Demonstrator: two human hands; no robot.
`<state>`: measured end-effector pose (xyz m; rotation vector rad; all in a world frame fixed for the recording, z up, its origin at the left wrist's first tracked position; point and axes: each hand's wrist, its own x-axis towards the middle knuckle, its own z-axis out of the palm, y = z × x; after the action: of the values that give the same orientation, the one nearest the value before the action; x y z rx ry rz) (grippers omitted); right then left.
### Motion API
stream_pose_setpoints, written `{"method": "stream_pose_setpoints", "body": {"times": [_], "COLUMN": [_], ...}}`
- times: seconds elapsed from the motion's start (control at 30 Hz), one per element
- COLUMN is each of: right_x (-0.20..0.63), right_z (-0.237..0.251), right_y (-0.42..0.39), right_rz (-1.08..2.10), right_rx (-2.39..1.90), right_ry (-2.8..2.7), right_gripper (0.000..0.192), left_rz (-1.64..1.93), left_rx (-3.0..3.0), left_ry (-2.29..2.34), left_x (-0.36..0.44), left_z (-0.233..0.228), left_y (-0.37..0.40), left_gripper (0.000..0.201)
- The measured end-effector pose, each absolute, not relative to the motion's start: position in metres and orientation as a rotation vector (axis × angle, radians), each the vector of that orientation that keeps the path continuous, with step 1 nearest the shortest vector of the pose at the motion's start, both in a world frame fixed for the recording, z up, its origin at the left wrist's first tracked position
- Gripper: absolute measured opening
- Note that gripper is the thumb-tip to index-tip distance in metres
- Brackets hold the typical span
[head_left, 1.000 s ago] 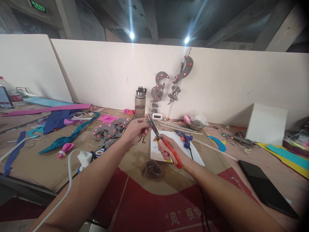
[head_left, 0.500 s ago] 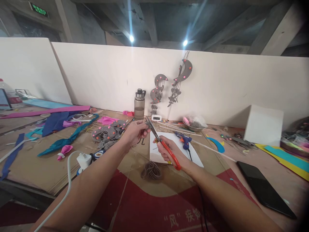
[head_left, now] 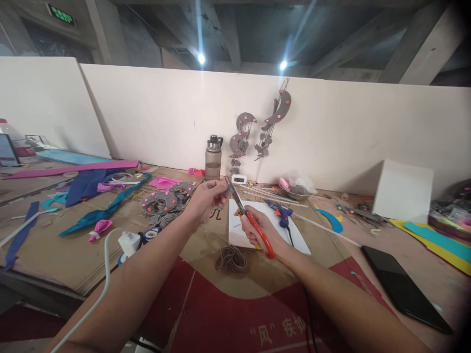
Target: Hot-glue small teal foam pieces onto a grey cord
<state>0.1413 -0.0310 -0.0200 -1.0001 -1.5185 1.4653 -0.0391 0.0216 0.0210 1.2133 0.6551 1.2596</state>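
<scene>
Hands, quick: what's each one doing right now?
Left hand: closed, pinching a small grey piece at the scissor blades.
Right hand: closed around the red-handled scissors.

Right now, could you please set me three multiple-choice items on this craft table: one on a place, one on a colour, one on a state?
1. Where does the water bottle stand?
A. by the white wall
B. on the black phone
C. on the white box

2. What colour are the handles of the scissors?
A. green
B. red
C. white

3. What is the right hand doing?
A. lying flat
B. gripping the scissors
C. holding the glue gun

Answers: 1 A, it stands at the wall's foot; 2 B, red loops show; 3 B, its fingers wrap the handles.
</scene>
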Motion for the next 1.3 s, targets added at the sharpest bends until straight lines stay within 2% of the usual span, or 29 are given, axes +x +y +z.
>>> {"method": "stream_pose_setpoints", "body": {"times": [0.63,1.0,1.3], "right_x": [0.138,0.141,0.14], "right_z": [-0.02,-0.026,-0.02], "right_y": [-0.037,-0.027,-0.031], "right_rz": [1.436,1.252,1.419], "right_rx": [-0.93,-0.916,-0.894], "right_ry": [-1.442,-1.554,-1.598], "right_gripper": [0.042,0.041,0.041], "left_rz": [1.155,1.318,1.302], "left_rx": [1.272,1.217,1.28], "left_ry": [0.622,0.677,0.704], "left_x": [-0.034,-0.034,-0.034], "left_z": [0.012,0.02,0.019], "left_y": [0.022,0.019,0.019], "left_gripper": [0.025,0.025,0.021]}}
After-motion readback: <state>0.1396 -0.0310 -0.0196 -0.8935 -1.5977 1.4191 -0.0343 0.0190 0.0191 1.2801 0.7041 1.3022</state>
